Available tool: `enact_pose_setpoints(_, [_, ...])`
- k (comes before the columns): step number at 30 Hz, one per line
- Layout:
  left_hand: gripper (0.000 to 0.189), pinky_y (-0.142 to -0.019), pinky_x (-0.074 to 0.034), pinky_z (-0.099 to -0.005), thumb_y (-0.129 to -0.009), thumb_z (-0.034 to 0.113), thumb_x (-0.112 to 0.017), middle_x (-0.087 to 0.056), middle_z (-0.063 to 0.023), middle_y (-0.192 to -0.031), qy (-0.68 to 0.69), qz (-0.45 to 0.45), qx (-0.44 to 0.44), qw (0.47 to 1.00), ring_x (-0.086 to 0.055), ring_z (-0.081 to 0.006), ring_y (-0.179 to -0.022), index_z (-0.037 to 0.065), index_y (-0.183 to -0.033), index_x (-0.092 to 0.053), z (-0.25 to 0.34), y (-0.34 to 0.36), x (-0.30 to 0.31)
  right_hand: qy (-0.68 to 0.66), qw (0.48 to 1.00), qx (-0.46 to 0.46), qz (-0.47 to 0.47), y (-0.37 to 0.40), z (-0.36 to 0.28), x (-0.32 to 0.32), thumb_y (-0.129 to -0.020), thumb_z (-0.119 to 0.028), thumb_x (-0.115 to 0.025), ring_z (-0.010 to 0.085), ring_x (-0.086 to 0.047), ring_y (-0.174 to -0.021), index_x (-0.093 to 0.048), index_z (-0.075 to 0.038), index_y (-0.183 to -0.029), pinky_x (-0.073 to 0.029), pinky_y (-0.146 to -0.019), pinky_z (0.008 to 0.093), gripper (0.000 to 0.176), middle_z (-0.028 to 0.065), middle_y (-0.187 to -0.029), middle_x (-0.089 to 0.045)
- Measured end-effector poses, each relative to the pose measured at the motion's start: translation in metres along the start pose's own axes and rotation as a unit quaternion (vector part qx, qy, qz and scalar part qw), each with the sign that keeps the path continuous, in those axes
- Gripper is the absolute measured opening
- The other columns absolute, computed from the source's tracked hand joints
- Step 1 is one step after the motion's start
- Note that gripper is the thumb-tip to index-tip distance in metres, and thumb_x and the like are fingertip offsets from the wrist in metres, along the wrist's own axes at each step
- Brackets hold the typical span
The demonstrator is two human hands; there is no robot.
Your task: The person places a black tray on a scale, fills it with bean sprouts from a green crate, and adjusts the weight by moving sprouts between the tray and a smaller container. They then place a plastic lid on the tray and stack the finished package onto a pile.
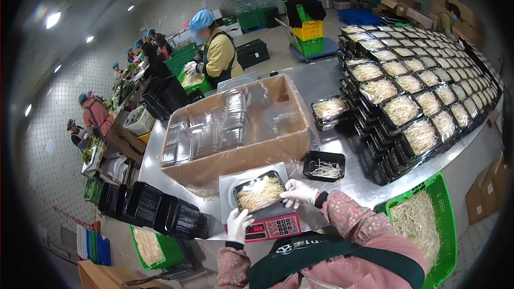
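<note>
Both my hands wear white gloves and grip a black tray of bean sprouts [261,191] over the platform of a red digital scale [273,228]. My left hand [239,225] pinches the tray's near left corner. At its right edge, my right hand [299,194] has fingers closed on the rim. Pale sprouts fill most of the tray. A second black tray [325,166], holding a smaller heap of sprouts, sits just beyond my right hand. Red digits glow on the scale's display, close to my left hand.
A cardboard box of clear plastic lids [235,166] stands behind the scale. Stacked sprout trays [401,109] crowd the right. Green crates of sprouts [448,219] flank me, and nested black trays [155,208] lie at left. A person in yellow sleeves [220,56] works across the table.
</note>
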State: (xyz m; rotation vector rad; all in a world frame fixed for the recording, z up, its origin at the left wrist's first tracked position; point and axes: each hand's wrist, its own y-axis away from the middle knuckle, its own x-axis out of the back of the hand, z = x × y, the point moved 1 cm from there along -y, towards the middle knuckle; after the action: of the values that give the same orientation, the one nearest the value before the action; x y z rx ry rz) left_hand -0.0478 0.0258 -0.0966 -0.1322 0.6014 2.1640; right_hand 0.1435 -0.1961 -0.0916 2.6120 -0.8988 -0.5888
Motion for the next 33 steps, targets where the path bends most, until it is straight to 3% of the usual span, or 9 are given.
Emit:
enact_pose_setpoints(5, [0.015,-0.065,-0.058,-0.0345,-0.085,0.0,-0.065,-0.064,-0.0078,-0.092,0.144,0.012,-0.07,0.987,-0.065,-0.02,-0.073,0.005,-0.097,-0.056,-0.012,0.009,-0.024,-0.096,0.991,0.076,0.045,0.009,0.012,-0.006,-0.089,-0.01,-0.069,0.0188,-0.067,-0.054,-0.04,-0.011,-0.091,-0.05,-0.037,0.0279,0.029,0.0125,-0.074,-0.066])
enact_pose_setpoints(12, [0.019,-0.056,-0.057,-0.0327,-0.084,0.0,-0.067,-0.059,-0.0014,-0.082,-0.015,-0.019,-0.118,0.993,-0.062,-0.0148,-0.066,0.01,-0.083,-0.051,0.05,0.022,-0.047,0.088,0.979,0.183,-0.029,0.033,-0.037,0.027,-0.084,-0.019,-0.076,0.0136,-0.06,-0.066,-0.048,-0.007,-0.096,-0.052,-0.054,0.029,0.033,0.0046,-0.079,-0.061])
enact_pose_setpoints(15, [0.019,-0.072,-0.056,-0.0313,-0.083,-0.006,-0.066,-0.059,0.0,-0.082,-0.09,-0.067,-0.143,0.983,-0.062,-0.0134,-0.078,0.008,-0.089,-0.055,0.051,0.018,-0.061,0.244,0.924,0.291,-0.034,0.048,-0.083,0.033,-0.08,-0.023,-0.081,0.0092,-0.051,-0.081,-0.056,-0.006,-0.102,-0.044,-0.075,0.0265,0.037,-0.0038,-0.079,-0.052])
enact_pose_setpoints(18, [0.029,-0.092,-0.052,-0.0358,-0.086,-0.003,-0.066,-0.061,-0.0052,-0.099,-0.092,-0.084,-0.145,0.982,-0.063,-0.0187,-0.096,0.003,-0.113,-0.057,0.048,0.022,-0.089,0.156,0.938,0.294,-0.095,0.047,-0.09,0.04,-0.081,-0.016,-0.077,0.0059,-0.052,-0.077,-0.059,-0.007,-0.095,-0.046,-0.07,0.0235,0.024,-0.0037,-0.08,-0.056])
enact_pose_setpoints(20, [0.038,-0.093,-0.052,-0.0415,-0.089,0.005,-0.067,-0.062,-0.0108,-0.112,-0.005,-0.072,-0.153,0.986,-0.062,-0.0238,-0.104,0.0,-0.125,-0.054,0.063,0.035,-0.124,0.041,0.963,0.267,-0.002,0.016,-0.073,0.08,-0.079,-0.013,-0.078,0.0063,-0.056,-0.077,-0.059,-0.007,-0.097,-0.049,-0.068,0.0247,0.026,-0.0012,-0.084,-0.06])
enact_pose_setpoints(25, [0.035,-0.093,-0.052,-0.0403,-0.097,0.012,-0.057,-0.06,-0.016,-0.119,-0.055,-0.038,-0.16,0.985,-0.063,-0.0262,-0.103,-0.003,-0.129,-0.053,0.062,0.039,-0.106,-0.199,0.812,0.415,0.36,-0.04,-0.123,0.187,-0.082,-0.009,-0.075,0.0061,-0.049,-0.068,-0.055,-0.01,-0.086,-0.042,-0.061,0.0235,0.02,-0.0034,-0.077,-0.052])
enact_pose_setpoints(26, [0.034,-0.092,-0.053,-0.0397,-0.097,0.013,-0.057,-0.061,-0.0157,-0.118,-0.057,-0.017,-0.158,0.986,-0.064,-0.0261,-0.102,-0.003,-0.128,-0.054,0.06,0.04,-0.101,-0.233,0.799,0.423,0.359,-0.046,-0.137,0.206,-0.084,-0.013,-0.074,0.0082,-0.054,-0.07,-0.055,-0.011,-0.083,-0.046,-0.065,0.0243,0.019,-0.0025,-0.077,-0.055])
enact_pose_setpoints(27, [0.034,-0.091,-0.053,-0.039,-0.098,0.014,-0.057,-0.061,-0.0155,-0.117,-0.06,0.005,-0.157,0.986,-0.064,-0.026,-0.101,-0.003,-0.127,-0.054,0.059,0.041,-0.095,-0.274,0.791,0.398,0.375,-0.07,-0.142,0.238,-0.082,-0.009,-0.072,0.0146,-0.05,-0.047,-0.05,-0.009,-0.085,-0.047,-0.044,0.0308,0.022,0.0021,-0.07,-0.054])
enact_pose_setpoints(33, [0.032,-0.089,-0.053,-0.0368,-0.099,0.016,-0.054,-0.062,-0.0143,-0.114,-0.073,0.069,-0.16,0.982,-0.065,-0.0252,-0.099,-0.002,-0.125,-0.055,0.052,0.054,-0.082,-0.357,0.754,0.269,0.482,-0.11,-0.139,0.292,-0.082,-0.004,-0.069,0.0206,-0.061,-0.052,-0.055,-0.005,-0.097,-0.057,-0.047,0.0421,0.02,0.0086,-0.075,-0.059])
